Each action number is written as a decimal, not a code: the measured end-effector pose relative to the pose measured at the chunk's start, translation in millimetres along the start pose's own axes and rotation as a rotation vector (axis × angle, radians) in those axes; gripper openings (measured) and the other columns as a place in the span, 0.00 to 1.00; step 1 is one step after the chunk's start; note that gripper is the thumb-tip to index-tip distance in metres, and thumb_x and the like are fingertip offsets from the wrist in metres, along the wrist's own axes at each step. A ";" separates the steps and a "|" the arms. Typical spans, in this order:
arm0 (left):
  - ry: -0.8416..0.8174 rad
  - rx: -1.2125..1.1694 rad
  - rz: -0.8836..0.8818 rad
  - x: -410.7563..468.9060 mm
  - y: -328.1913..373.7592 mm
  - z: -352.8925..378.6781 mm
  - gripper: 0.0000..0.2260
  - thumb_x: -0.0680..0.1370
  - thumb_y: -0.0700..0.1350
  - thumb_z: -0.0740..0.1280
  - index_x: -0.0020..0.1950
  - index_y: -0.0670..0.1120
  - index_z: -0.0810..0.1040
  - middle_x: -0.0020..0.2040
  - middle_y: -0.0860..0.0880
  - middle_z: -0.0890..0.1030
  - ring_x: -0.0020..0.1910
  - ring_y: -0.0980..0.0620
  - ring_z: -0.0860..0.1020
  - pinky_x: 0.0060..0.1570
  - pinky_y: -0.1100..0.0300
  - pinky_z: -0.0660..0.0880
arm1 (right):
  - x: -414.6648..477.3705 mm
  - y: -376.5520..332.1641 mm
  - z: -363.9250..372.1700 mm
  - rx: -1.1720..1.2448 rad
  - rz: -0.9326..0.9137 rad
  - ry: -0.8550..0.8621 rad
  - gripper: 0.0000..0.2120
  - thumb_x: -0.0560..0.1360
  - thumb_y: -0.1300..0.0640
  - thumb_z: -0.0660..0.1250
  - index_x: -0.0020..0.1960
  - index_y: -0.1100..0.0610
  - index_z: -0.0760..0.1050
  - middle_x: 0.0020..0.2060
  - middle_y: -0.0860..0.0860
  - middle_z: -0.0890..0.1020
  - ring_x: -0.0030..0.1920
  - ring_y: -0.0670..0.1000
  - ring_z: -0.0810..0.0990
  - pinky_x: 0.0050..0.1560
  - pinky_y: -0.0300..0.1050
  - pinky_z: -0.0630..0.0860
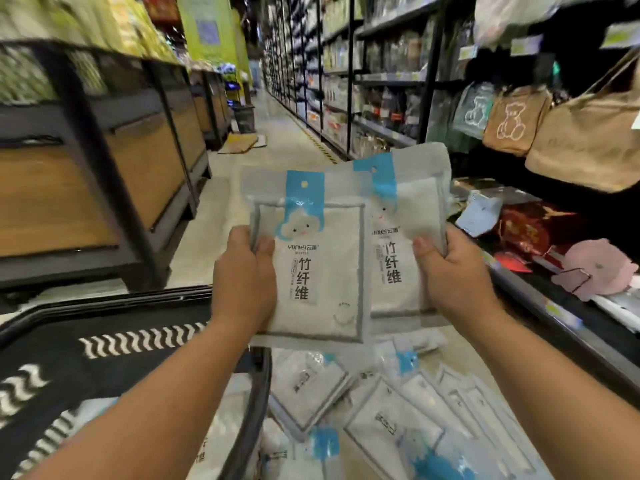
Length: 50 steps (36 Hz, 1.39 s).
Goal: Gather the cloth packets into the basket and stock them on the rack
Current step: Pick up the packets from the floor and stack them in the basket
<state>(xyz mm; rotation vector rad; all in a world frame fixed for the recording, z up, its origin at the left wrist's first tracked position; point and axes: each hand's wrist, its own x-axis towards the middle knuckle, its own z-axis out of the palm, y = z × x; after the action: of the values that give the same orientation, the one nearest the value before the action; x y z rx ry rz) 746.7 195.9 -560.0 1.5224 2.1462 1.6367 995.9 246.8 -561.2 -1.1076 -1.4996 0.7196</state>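
To the left stand wooden bins [145,168], warm plank panels in black frames. Below them is the basket [104,306], dark, with a rounded black rim and a white zigzag pattern on its wall. At least one pale packet lies inside it near the rim.

The left hand [242,271] is raised in front of the chest, its forearm reaching up over the basket. Its thumb presses on the face of the front packet [318,265] and its fingers are curled out of sight behind the left edge. This packet is a flat, square pouch of glossy clear plastic. It holds white cloth with a grey border, under a blue header strip with a cloud cartoon and black characters.

A second packet [405,237] of the same kind is tucked behind it and overlaps to the right. The right hand [453,271] pinches it at the right edge, thumb in front and fingers behind.

Under both hands, loose packets [398,410] lie scattered and overlapping on the pale floor [277,133], just beside the basket.

On the right runs the rack [433,64], dark metal shelving, where soft tan bags [512,123] with bear outlines hang.
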 end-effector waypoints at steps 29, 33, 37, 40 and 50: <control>-0.353 0.651 -0.652 -6.3 -326.7 -188.2 0.09 0.83 0.49 0.60 0.56 0.43 0.68 0.58 0.40 0.77 0.55 0.40 0.76 0.50 0.52 0.71 | -87.1 5.9 364.4 -0.485 0.523 -0.827 0.12 0.83 0.64 0.54 0.56 0.64 0.75 0.54 0.60 0.78 0.53 0.58 0.78 0.45 0.46 0.76; -0.560 0.763 -0.667 -8.7 -349.1 -181.9 0.17 0.83 0.49 0.60 0.66 0.40 0.68 0.65 0.40 0.75 0.63 0.41 0.75 0.59 0.51 0.71 | -102.6 17.4 376.4 -0.729 0.471 -0.993 0.18 0.84 0.64 0.52 0.69 0.68 0.72 0.63 0.62 0.77 0.59 0.58 0.76 0.60 0.49 0.72; -0.576 0.762 -0.673 -11.4 -366.6 -179.5 0.15 0.82 0.49 0.61 0.64 0.40 0.67 0.62 0.39 0.76 0.60 0.40 0.76 0.55 0.50 0.73 | -111.4 46.5 386.4 -0.859 0.537 -1.059 0.19 0.84 0.65 0.54 0.72 0.69 0.68 0.70 0.64 0.73 0.70 0.61 0.72 0.67 0.47 0.69; -0.587 0.736 -0.735 -15.5 -374.0 -177.2 0.17 0.82 0.47 0.63 0.67 0.41 0.66 0.63 0.39 0.75 0.60 0.40 0.76 0.55 0.49 0.73 | -117.5 59.0 386.6 -0.976 0.545 -1.124 0.19 0.84 0.61 0.55 0.74 0.66 0.67 0.71 0.61 0.72 0.70 0.59 0.72 0.68 0.47 0.69; -0.759 0.961 -0.730 -24.9 -383.1 -154.3 0.56 0.70 0.57 0.77 0.81 0.55 0.36 0.80 0.43 0.52 0.77 0.38 0.56 0.73 0.41 0.61 | -157.0 77.6 386.1 -1.207 0.502 -0.913 0.45 0.78 0.53 0.65 0.81 0.53 0.34 0.74 0.63 0.58 0.70 0.64 0.66 0.65 0.61 0.70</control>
<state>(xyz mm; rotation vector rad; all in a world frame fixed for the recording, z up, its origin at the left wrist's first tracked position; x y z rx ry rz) 423.1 84.2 -792.3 0.9218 2.5301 -0.2332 640.3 179.8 -782.1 -2.3063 -2.6127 0.6613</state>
